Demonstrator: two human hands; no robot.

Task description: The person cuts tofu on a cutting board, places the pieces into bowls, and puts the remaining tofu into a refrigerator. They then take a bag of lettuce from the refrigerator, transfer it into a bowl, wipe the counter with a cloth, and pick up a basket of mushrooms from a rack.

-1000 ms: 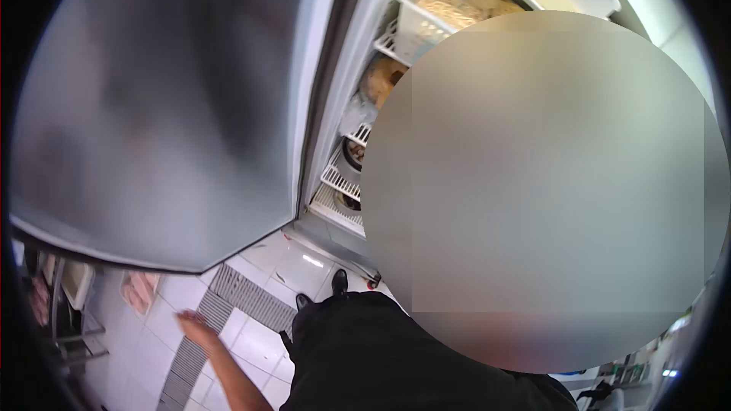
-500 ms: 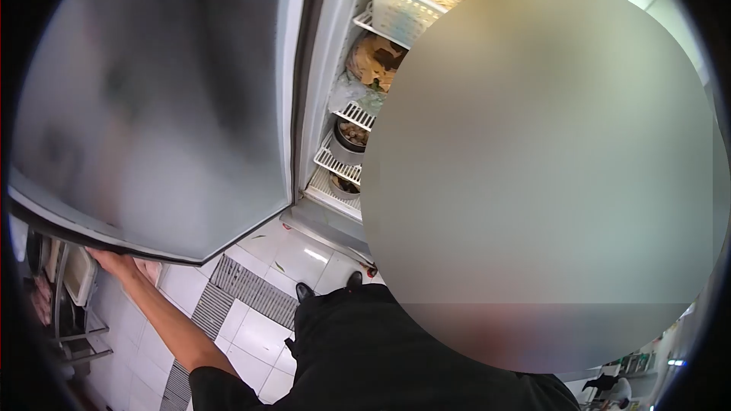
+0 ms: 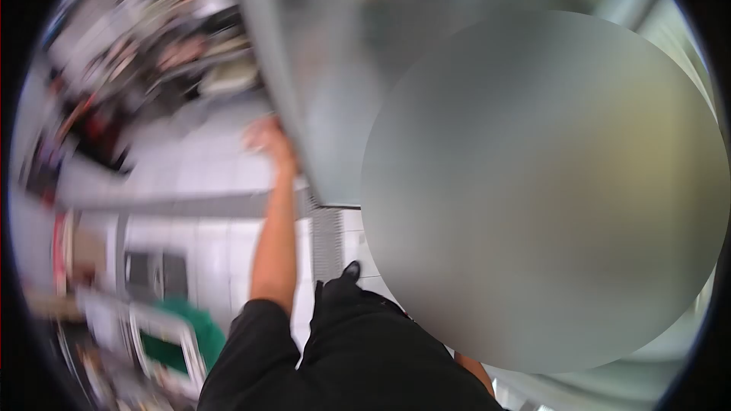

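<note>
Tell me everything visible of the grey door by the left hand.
The door is a broad, smooth grey panel, perhaps metal, with a grey border along its left side and a dark lower edge. It stands upright over the tiled floor. The left hand is at its left edge, apparently touching; blur hides the grip. A blurred disc covers its right part, so its opening angle is unclear.

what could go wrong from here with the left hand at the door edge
The left hand is at the edge of the door, so it might get pinched if the door swings shut. A dark shoe is right by the floor grating, which might catch it on a step.
</note>
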